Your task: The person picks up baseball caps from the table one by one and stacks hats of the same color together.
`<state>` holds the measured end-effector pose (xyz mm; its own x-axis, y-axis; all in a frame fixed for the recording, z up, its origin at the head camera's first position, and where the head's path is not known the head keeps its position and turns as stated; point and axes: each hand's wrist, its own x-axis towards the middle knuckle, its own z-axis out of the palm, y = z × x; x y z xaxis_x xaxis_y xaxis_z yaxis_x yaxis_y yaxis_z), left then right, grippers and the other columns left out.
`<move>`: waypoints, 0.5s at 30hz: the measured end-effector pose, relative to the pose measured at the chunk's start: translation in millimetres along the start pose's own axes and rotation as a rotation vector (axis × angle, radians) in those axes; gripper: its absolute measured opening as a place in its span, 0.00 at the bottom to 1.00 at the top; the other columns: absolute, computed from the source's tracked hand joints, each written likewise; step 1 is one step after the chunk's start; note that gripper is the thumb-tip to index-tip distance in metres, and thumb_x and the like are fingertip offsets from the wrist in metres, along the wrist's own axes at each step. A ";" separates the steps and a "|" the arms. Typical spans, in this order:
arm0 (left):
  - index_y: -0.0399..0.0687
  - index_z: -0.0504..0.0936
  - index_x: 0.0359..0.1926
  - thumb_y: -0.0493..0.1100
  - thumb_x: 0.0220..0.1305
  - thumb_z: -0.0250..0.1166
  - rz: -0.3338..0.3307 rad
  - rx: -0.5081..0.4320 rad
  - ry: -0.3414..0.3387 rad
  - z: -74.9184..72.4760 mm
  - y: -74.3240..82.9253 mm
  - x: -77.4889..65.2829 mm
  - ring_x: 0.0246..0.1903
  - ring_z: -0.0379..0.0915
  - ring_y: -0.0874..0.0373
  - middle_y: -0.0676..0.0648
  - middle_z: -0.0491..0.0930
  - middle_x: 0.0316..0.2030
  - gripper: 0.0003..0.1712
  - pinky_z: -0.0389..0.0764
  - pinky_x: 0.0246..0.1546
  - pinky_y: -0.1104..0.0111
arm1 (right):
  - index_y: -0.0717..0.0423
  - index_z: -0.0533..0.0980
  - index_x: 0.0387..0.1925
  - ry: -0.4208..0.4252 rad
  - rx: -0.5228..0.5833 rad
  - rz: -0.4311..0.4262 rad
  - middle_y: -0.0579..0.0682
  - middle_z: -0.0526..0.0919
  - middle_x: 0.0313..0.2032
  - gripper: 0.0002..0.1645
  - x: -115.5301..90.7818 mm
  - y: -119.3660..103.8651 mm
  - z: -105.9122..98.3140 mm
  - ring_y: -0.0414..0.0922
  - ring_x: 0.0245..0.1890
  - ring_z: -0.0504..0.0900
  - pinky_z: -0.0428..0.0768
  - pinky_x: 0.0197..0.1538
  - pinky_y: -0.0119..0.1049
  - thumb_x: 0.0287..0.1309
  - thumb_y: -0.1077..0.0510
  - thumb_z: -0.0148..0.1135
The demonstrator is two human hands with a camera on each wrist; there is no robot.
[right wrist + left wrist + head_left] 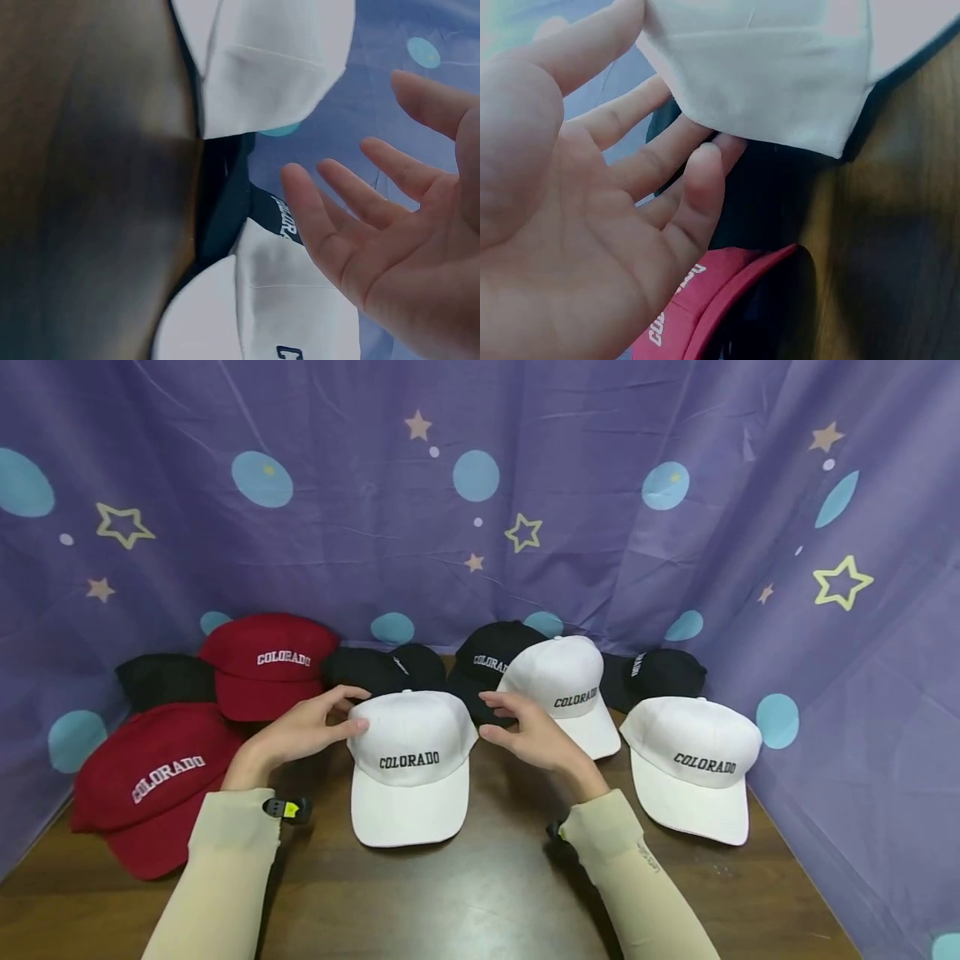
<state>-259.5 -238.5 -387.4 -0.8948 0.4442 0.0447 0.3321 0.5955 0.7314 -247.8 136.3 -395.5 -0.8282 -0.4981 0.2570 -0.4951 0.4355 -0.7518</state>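
A white baseball cap (pixel 408 768) lettered COLORADO stands on the wooden table between the two hands, its brim toward me. At its left side is my left hand (pixel 303 727), thumb tip overlapping the crown and fingers spread. The left wrist view has this hand (pixel 607 180) palm-on beside the white cap (pixel 765 82), some fingertips behind the cap's lower edge; whether they touch it I cannot tell. My right hand (pixel 536 731) hovers right of the cap, apart from it, fingers loosely extended. Nothing lies in that hand (pixel 397 240) in the right wrist view.
Two red caps (pixel 270 664) sit at left, near a black cap (pixel 165 681). Further black caps (pixel 367 670) line the back by the purple curtain (pixel 337 560). Another white cap (pixel 558 681) leans behind my right hand; one more white cap (pixel 697 764) stands far right on the table (pixel 420 902).
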 end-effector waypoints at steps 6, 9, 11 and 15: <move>0.52 0.70 0.59 0.56 0.59 0.67 -0.005 -0.001 -0.030 6.0 5.0 1.2 0.46 0.71 0.51 0.46 0.75 0.47 0.30 0.77 0.44 0.59 | 0.54 0.67 0.64 -0.008 -0.042 -0.005 0.49 0.71 0.61 0.32 -2.6 -0.1 7.0 0.54 0.57 0.71 0.71 0.57 0.51 0.60 0.52 0.65; 0.52 0.72 0.58 0.56 0.58 0.68 -0.003 0.003 -0.031 9.5 7.6 2.4 0.45 0.71 0.52 0.47 0.75 0.47 0.30 0.77 0.44 0.59 | 0.54 0.66 0.65 -0.010 -0.052 0.014 0.49 0.69 0.62 0.34 -3.5 -1.0 7.9 0.55 0.58 0.70 0.72 0.56 0.51 0.60 0.52 0.65; 0.52 0.72 0.57 0.56 0.58 0.68 0.015 0.001 -0.029 11.2 9.7 3.3 0.45 0.71 0.53 0.48 0.76 0.46 0.29 0.77 0.44 0.59 | 0.51 0.65 0.66 -0.008 -0.058 0.039 0.48 0.68 0.63 0.35 -3.9 0.0 7.6 0.54 0.59 0.69 0.74 0.55 0.51 0.59 0.51 0.65; 0.51 0.72 0.56 0.53 0.59 0.68 0.048 -0.010 -0.033 14.5 20.0 3.9 0.44 0.72 0.53 0.48 0.76 0.45 0.27 0.77 0.44 0.59 | 0.49 0.63 0.67 -0.002 -0.069 0.070 0.48 0.66 0.63 0.37 -5.4 2.7 4.8 0.53 0.60 0.67 0.74 0.55 0.51 0.59 0.50 0.66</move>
<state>-252.0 -215.1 -382.4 -0.8675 0.4940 0.0581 0.3717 0.5661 0.7358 -243.4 136.6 -401.8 -0.8608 -0.4663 0.2038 -0.4531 0.5200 -0.7241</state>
